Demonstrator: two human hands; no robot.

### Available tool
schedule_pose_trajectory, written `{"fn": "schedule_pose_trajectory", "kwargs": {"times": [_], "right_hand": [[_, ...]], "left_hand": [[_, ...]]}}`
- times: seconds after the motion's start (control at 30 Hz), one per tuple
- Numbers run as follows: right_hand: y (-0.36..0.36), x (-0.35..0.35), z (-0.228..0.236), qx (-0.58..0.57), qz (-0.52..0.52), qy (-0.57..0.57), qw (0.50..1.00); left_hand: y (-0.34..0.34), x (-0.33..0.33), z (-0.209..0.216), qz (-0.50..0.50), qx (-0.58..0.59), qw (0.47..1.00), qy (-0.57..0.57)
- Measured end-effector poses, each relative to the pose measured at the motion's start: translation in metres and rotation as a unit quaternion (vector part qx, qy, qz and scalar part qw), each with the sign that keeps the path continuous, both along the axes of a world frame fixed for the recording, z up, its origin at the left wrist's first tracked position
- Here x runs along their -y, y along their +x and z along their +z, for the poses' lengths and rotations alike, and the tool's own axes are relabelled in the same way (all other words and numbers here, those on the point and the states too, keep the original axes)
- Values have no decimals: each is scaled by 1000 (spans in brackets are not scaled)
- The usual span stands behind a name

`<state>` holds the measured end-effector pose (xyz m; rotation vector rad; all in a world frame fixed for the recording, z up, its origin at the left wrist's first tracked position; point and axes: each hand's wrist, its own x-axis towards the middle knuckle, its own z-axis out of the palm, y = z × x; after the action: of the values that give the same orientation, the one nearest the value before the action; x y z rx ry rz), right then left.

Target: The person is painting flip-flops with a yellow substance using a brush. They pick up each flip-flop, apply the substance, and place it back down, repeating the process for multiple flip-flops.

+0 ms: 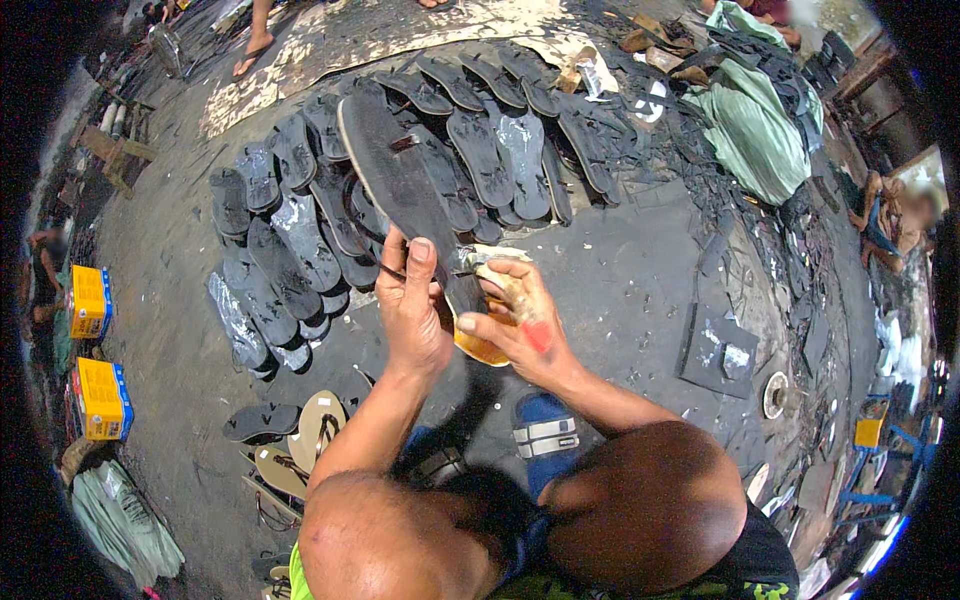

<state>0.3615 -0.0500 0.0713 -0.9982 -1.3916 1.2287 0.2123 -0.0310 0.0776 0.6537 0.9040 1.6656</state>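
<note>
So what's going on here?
A person with bent knees grips a dark sole near its lower end in the left hand. The right hand is at that end, fingers curled, by a yellowish piece I can't identify. Beyond, rows of dark soles lie on the floor; tan sandals lie lower left.

Before us, over the floor [620, 290], a sole [385, 165] sits in our hands [415, 320]. Beyond and to the left, rows of sandals [480, 160] lie on the floor, a flat sheet [350, 65] behind them. At our left stand two boxes [100, 400], one farther off, a sack [125, 520] nearer than both. A smaller sandal group [310, 440] lies near left. At right, a block [736, 362] rests on a square pad [702, 335]; a bigger sack [755, 130] lies far right.
</note>
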Motion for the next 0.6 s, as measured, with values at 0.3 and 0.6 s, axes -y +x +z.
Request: {"fn": "schedule_pose_trajectory", "kwargs": {"times": [0.3,0.6], "right_hand": [[105,-171,-71,255,-394,104,877],[153,-204,-147,449,-348,-48,822]], "left_hand": [[-95,101,-82,80,-583,799,-120],[-129,232,-147,45,-722,587,-363]]}}
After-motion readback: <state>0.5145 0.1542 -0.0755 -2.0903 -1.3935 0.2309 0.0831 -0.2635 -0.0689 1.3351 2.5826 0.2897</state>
